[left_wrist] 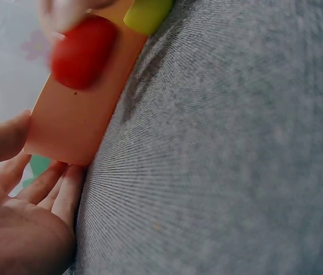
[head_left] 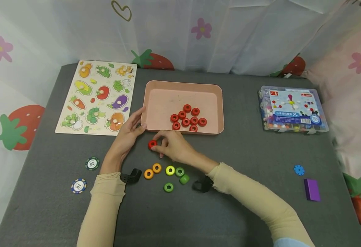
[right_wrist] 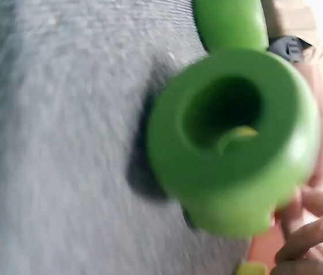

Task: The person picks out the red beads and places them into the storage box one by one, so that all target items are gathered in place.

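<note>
My left hand (head_left: pixel 125 137) is at the near left corner of a pink tray (head_left: pixel 183 90). Its thumb lies at the rim and its fingers are against the outer wall, so it holds that corner. Just in front of the tray, my right hand (head_left: pixel 175 145) pinches a red ring-shaped bead (head_left: pixel 151 145) between thumb and fingers. That bead (left_wrist: pixel 86 52) looks blurred in the left wrist view. Several similar red beads (head_left: pixel 185 122) lie inside the tray, towards its near side. On the cloth below my right hand are two orange beads (head_left: pixel 148 174), a yellow bead (head_left: pixel 170 170) and three green beads (head_left: pixel 168 187).
A vegetable puzzle board (head_left: pixel 97 97) lies left of the tray. Two poker chips (head_left: pixel 92 163) are beside my left forearm. To the right stand a clear box of coloured balls (head_left: pixel 293 109), a blue disc (head_left: pixel 299 169) and a purple block (head_left: pixel 312 190).
</note>
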Demonstrator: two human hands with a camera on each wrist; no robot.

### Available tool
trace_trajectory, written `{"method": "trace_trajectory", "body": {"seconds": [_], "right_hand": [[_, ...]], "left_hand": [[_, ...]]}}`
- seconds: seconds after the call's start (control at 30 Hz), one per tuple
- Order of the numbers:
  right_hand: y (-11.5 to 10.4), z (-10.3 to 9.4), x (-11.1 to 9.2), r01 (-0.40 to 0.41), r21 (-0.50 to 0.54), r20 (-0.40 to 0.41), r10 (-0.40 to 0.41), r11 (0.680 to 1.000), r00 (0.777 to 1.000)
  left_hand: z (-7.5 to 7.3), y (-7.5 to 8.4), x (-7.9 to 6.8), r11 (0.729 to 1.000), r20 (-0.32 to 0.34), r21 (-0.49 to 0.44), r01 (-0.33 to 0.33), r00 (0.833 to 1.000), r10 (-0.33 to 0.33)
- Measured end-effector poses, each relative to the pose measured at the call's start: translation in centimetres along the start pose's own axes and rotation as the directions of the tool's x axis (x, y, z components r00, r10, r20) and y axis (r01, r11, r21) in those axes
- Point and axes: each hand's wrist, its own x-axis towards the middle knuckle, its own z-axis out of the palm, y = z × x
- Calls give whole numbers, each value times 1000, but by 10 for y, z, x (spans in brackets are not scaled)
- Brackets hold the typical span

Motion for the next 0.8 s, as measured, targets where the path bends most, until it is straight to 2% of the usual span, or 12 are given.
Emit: {"method": "trace_trajectory", "body": {"seconds": [0.07,0.17,0.3,0.37,0.6,0.8], "right_hand": [[-1,-7,-1,29,-10,-39,-30,1000,999],[-2,-22,-2,43,-42,-157,-49,998,986],[5,-45,-1,-17,-78,-328,-9,997,944],[11,-56,-1,-51,-69,-378,21,996,926],[28,-81,-1,-106,3,-462,95,994,882],[43,-89,-1,-158,-3,-484,137,987,865]], "left_hand": [[0,0,-1,1000,-5,2,6,1000,-6],[0,0,-1,1000,-13,11,12,1000,-12],[0,0,0,1000,-17,19,18,1000,-18],[0,0,0,1000,-16,18,22,1000,-22],[0,1,1,999,-25,17,32,999,-32],[0,3,1,999,-23,14,33,999,-32]]}}
